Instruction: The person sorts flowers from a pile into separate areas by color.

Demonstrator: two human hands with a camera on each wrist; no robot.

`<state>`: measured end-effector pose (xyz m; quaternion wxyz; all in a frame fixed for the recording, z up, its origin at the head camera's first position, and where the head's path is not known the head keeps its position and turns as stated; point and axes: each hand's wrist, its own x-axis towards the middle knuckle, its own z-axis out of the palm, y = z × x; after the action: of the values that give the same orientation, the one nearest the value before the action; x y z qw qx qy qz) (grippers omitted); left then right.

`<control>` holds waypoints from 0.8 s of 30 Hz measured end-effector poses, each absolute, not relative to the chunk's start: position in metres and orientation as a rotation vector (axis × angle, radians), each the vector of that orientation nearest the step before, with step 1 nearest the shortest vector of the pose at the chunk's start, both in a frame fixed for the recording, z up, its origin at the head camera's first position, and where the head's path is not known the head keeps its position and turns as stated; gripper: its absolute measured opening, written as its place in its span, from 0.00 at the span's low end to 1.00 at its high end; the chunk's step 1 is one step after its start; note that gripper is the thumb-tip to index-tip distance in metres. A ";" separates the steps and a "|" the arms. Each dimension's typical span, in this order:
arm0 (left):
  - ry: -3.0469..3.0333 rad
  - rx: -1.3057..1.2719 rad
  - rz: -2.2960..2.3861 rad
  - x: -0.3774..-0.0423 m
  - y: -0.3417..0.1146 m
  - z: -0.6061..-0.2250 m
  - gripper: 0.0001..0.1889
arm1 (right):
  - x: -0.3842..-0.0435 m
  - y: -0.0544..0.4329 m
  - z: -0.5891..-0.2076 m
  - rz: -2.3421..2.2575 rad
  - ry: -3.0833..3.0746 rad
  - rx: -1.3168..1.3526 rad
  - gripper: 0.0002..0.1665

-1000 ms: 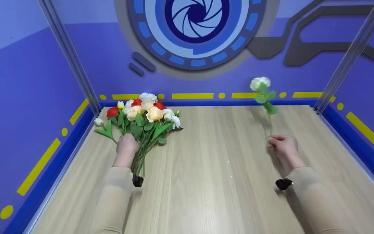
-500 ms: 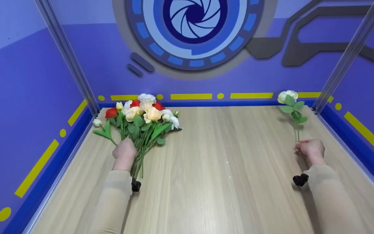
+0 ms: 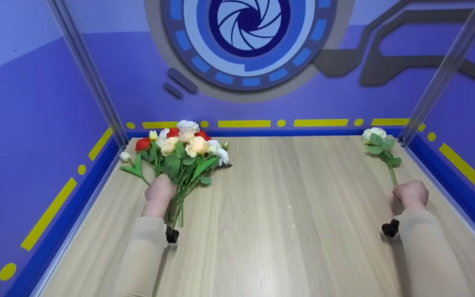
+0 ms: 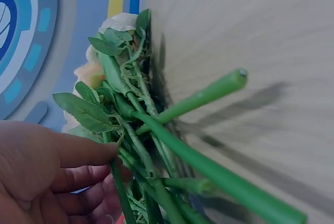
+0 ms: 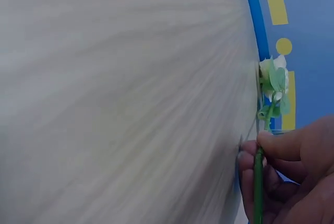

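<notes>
At the far right of the table, my right hand (image 3: 412, 194) pinches the green stem of a single white flower (image 3: 374, 136). Its leafy head lies low by the back edge. In the right wrist view, thumb and fingers (image 5: 284, 143) close on the stem (image 5: 258, 187). My left hand (image 3: 160, 193) is at the left side of a bunch of flowers (image 3: 196, 146) in red, white and peach, lying at the back left. The left wrist view has its thumb and fingers (image 4: 86, 151) pinching one thin stem (image 4: 121, 192); which bloom it bears is hidden.
Several thick stem ends (image 4: 224, 83) stick out past the left hand. A white tulip bud (image 3: 125, 156) lies at the bunch's left. Blue walls (image 3: 56, 123) with metal corner posts (image 3: 97, 90) enclose the wooden table (image 3: 262, 206) at the back and sides.
My right hand has moved to the right with the white flower and lowered its head from in front of the back wall toward the table. The left hand and the bunch stay nearly still.
</notes>
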<state>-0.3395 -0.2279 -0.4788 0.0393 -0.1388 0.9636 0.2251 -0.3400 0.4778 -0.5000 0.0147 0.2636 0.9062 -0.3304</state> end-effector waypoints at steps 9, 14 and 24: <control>2.623 -0.361 1.270 -0.342 -0.228 -0.480 0.12 | -0.332 0.483 -0.510 -0.975 2.929 0.820 0.22; 2.488 -0.420 1.488 -0.340 -0.225 -0.483 0.15 | -0.332 0.483 -0.515 -0.982 2.901 0.858 0.30; 2.457 -0.381 1.650 -0.340 -0.217 -0.479 0.20 | -0.335 0.475 -0.514 -0.879 2.912 0.894 0.20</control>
<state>-0.3395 -0.2171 -0.4793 0.0789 -0.1273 0.8208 0.5512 -0.3349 0.4752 -0.5144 -0.0143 0.2820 0.9184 -0.2771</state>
